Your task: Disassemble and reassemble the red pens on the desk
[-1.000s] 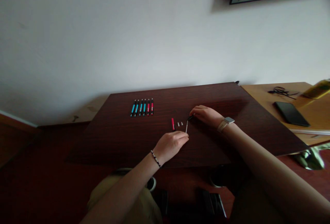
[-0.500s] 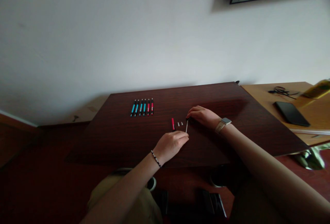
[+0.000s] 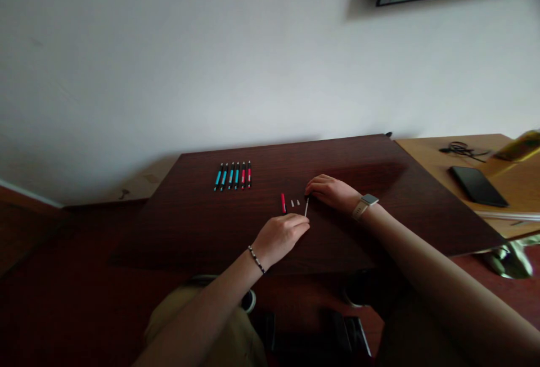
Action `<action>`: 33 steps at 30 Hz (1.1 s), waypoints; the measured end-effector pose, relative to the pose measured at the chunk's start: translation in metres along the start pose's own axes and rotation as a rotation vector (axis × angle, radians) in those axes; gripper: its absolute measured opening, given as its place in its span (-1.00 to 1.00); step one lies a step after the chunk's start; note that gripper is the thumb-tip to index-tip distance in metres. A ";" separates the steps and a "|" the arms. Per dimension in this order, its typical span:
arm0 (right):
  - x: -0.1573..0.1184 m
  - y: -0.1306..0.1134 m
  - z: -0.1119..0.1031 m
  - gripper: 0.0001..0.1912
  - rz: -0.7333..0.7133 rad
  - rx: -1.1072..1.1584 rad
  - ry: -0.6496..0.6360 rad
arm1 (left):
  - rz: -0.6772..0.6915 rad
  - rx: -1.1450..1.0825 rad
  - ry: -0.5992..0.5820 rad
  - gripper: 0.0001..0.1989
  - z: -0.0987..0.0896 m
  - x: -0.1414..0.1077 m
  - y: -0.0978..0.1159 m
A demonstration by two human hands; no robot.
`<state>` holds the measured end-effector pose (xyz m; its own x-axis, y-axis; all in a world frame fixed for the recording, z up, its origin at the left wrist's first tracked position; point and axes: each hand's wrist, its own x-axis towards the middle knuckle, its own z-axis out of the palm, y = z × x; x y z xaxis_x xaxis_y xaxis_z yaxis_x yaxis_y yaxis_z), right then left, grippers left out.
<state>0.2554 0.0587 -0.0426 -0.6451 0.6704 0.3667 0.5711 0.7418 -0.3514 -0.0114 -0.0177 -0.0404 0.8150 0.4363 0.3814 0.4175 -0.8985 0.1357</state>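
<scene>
Both hands' fingers [image 3: 304, 222] pinch opposite ends of the thin white refill [image 3: 306, 207].

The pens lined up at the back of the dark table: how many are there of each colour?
Blue pens: 4
Red pens: 2
Total in the row: 6
Apart from the row, a loose red barrel lies near the left hand and right hand.
</scene>
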 end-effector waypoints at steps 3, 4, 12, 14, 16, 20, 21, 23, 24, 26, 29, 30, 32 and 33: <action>0.000 -0.002 -0.001 -0.68 0.005 0.004 -0.005 | -0.006 0.002 0.009 -0.80 -0.001 0.002 0.001; 0.000 -0.003 -0.002 -0.69 0.007 0.005 -0.009 | -0.006 0.003 0.009 -0.80 -0.001 0.003 0.001; 0.001 -0.007 -0.003 -0.70 0.018 0.011 -0.009 | -0.011 0.023 -0.007 -0.81 0.000 0.008 -0.002; 0.001 -0.007 -0.002 -0.70 0.015 0.012 -0.011 | -0.015 0.024 -0.011 -0.81 0.000 0.009 -0.004; 0.002 -0.006 -0.001 -0.70 0.010 0.008 -0.015 | -0.012 0.023 -0.015 -0.82 -0.001 0.010 -0.005; 0.002 -0.008 -0.001 -0.71 0.014 -0.003 -0.021 | -0.008 0.036 -0.014 -0.82 -0.001 0.014 -0.006; 0.002 -0.008 0.000 -0.71 0.017 -0.001 -0.022 | -0.011 0.041 -0.015 -0.82 0.000 0.015 -0.006; 0.002 -0.008 0.000 -0.71 0.020 0.003 -0.016 | -0.017 0.049 -0.021 -0.82 0.001 0.018 -0.007; 0.002 -0.008 0.000 -0.71 0.020 0.004 -0.014 | -0.021 0.053 -0.025 -0.82 0.001 0.020 -0.008; 0.001 -0.007 0.000 -0.71 0.017 0.006 -0.011 | -0.028 0.065 -0.035 -0.82 0.003 0.025 -0.010; 0.001 -0.006 0.000 -0.71 0.011 0.010 -0.012 | -0.031 0.079 -0.053 -0.82 0.005 0.031 -0.015; 0.001 -0.005 0.001 -0.71 0.010 0.010 -0.012 | -0.030 0.081 -0.056 -0.82 0.006 0.032 -0.016; 0.001 -0.005 0.001 -0.70 0.009 0.009 -0.010 | -0.027 0.081 -0.057 -0.81 0.006 0.035 -0.019; 0.002 -0.005 0.001 -0.70 0.010 0.007 -0.009 | -0.026 0.082 -0.057 -0.80 0.006 0.036 -0.020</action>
<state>0.2508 0.0561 -0.0414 -0.6440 0.6773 0.3558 0.5739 0.7352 -0.3608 0.0120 0.0158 -0.0351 0.8241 0.4637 0.3255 0.4686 -0.8808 0.0683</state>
